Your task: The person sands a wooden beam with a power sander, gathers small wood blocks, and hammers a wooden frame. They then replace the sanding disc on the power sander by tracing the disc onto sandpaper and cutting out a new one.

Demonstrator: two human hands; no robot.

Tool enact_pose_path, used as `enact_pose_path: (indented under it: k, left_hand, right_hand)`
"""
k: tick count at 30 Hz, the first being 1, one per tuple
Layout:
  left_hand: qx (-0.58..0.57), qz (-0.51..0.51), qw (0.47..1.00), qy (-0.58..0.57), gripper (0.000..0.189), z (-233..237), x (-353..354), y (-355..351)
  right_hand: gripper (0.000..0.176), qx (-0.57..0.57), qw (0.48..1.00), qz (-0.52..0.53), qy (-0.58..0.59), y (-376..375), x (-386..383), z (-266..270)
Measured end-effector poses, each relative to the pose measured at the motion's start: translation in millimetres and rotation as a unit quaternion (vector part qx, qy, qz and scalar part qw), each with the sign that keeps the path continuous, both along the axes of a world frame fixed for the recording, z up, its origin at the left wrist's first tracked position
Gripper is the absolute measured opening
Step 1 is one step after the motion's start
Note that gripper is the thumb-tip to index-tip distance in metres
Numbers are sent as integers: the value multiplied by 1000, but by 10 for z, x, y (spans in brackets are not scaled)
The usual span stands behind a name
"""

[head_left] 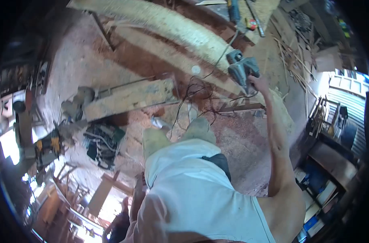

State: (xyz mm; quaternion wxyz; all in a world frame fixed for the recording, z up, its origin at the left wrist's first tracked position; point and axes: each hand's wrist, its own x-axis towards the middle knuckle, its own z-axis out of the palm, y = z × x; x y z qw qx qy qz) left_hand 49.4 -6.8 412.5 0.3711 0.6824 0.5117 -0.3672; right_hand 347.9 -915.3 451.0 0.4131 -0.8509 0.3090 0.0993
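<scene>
My right hand (258, 82) is stretched forward and grips the handle of a grey electric power tool (240, 68). The tool hangs just beside a long pale wooden beam (172, 25) dusted with sawdust. Its black cable (192, 95) trails in loops across the floor towards my feet (200, 125). My left arm hangs along my side, and my left hand (138, 189) is low by my hip, blurred; whether its fingers are apart I cannot tell. It seems to hold nothing.
A shorter thick beam (130, 98) lies on the sawdust-covered floor (241, 141). A yellow-black power tool (51, 146) and a dark tool bag (103, 142) sit at left. Scrap slats (292, 56) pile up at upper right. Cluttered shelves (326, 190) stand at right.
</scene>
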Motion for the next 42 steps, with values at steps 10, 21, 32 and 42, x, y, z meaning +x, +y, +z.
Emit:
enact_pose_path:
  k: [10, 21, 32, 42]
  left_hand:
    - [-24, -44, 997, -55, 36, -479, 521, 466]
    - [-72, -62, 981, -172, 36, -1125, 2465, 1080]
    - [57, -266, 869, -414, 29, -441, 5344, -695]
    - [161, -378, 692, -594, 41, 740, 10619, -3408]
  right_hand:
    - [69, -124, 991, 58, -8, 26, 118, 393]
    - [50, -311, 927, 198, 70, 1713, 1073, 1530]
    - [83, -204, 922, 325, -49, 2641, 4517, 381]
    - [128, -303, 914, 254, -88, 2436, 9053, 182]
